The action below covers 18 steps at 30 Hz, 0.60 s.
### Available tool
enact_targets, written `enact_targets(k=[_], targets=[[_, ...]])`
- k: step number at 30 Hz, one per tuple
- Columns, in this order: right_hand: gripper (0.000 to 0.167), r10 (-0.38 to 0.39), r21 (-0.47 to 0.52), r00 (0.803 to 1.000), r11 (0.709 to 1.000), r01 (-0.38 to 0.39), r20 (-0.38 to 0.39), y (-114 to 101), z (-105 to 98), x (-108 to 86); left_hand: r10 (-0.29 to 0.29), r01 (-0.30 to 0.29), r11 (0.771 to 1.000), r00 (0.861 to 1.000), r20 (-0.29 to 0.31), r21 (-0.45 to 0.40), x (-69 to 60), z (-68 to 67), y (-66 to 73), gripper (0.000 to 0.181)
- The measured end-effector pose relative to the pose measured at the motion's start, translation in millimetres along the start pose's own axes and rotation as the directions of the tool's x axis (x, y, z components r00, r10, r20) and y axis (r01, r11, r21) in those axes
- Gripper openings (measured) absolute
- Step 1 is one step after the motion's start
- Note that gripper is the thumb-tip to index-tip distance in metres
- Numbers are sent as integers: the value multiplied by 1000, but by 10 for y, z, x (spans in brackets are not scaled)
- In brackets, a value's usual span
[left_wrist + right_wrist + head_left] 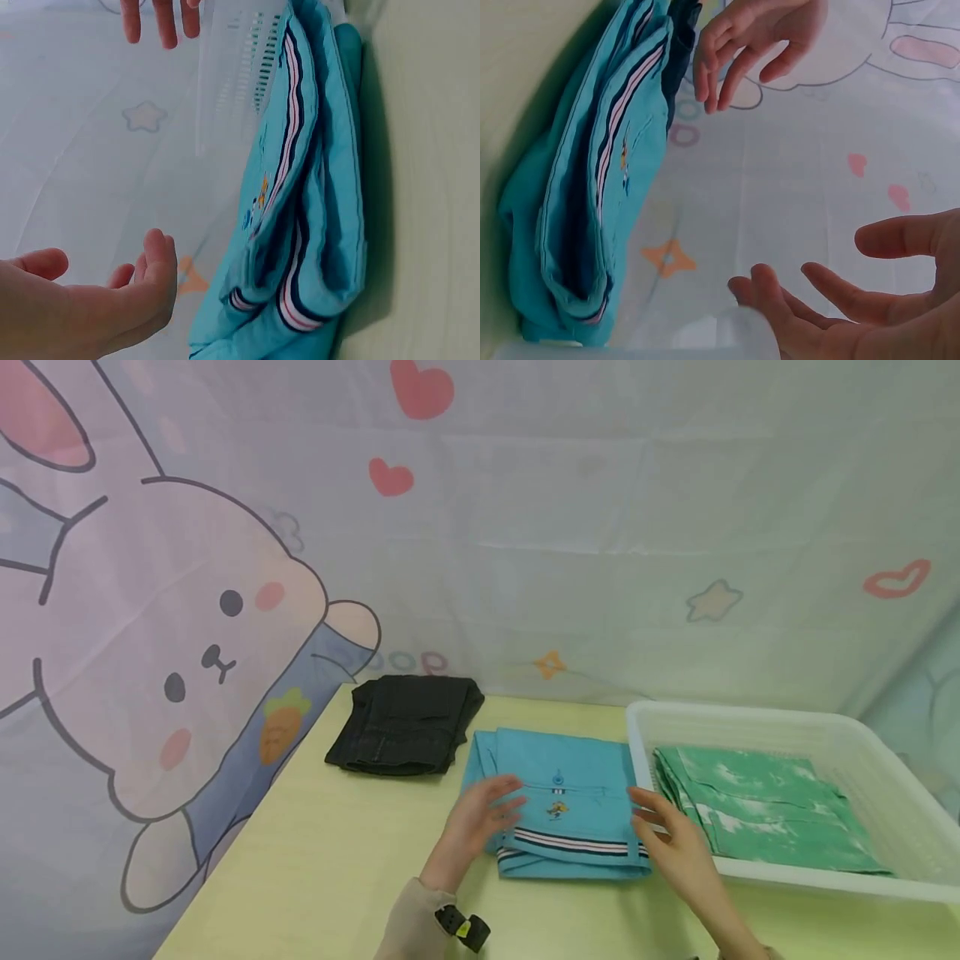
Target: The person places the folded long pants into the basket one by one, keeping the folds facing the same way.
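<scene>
Folded light-blue pants (573, 756) lie on the table, a striped band along the waist edge and a small embroidered motif on top. My left hand (480, 818) hovers above their left side, fingers loosely bent and holding nothing. By the right edge is my right hand (675, 839), its fingers apart and relaxed. In the left wrist view the left hand (105, 300) is apart from the layered pants (337, 195). Likewise, the right wrist view has the right hand (870, 300) away from the cloth, with its fingers spread.
Folded black pants (408, 722) lie at the back left of the table (300, 868). At the right stands a white plastic basket (911, 860) holding a folded green-and-white garment (765, 810). Behind the table hangs a printed cloth (525, 568).
</scene>
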State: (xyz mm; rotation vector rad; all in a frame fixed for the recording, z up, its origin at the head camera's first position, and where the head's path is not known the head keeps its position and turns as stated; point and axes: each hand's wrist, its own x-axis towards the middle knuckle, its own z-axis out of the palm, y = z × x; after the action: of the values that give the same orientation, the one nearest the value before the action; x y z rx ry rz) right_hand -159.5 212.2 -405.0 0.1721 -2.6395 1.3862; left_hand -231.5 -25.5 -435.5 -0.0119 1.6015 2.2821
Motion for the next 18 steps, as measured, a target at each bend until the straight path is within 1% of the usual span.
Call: enact_targets(k=[3, 5, 8, 11, 13, 18], targets=[[39, 1, 10, 1000, 1000, -1, 25, -23, 37, -4, 14, -14, 1000, 999, -46, 7, 23, -49, 2, 48], [40, 7, 9, 999, 1000, -8, 38, -44, 53, 3, 17, -17, 1000, 997, -70, -8, 36, -84, 10, 47], [43, 42, -9, 997, 999, -41, 64, -73, 62, 26, 22, -27, 999, 993, -112, -36, 57, -139, 19, 44], [46, 68, -34, 993, 997, -65, 97, -91, 67, 61, 36, -48, 996, 986, -160, -73, 73, -189, 32, 43], [48, 81, -51, 990, 996, -76, 119, -98, 73, 80, 52, -66, 995, 981, -187, -72, 80, -220, 34, 43], [51, 61, -93, 990, 994, -49, 130, -118, 115, 116, 72, -88, 995, 966, -247, -54, 98, -274, 51, 43]])
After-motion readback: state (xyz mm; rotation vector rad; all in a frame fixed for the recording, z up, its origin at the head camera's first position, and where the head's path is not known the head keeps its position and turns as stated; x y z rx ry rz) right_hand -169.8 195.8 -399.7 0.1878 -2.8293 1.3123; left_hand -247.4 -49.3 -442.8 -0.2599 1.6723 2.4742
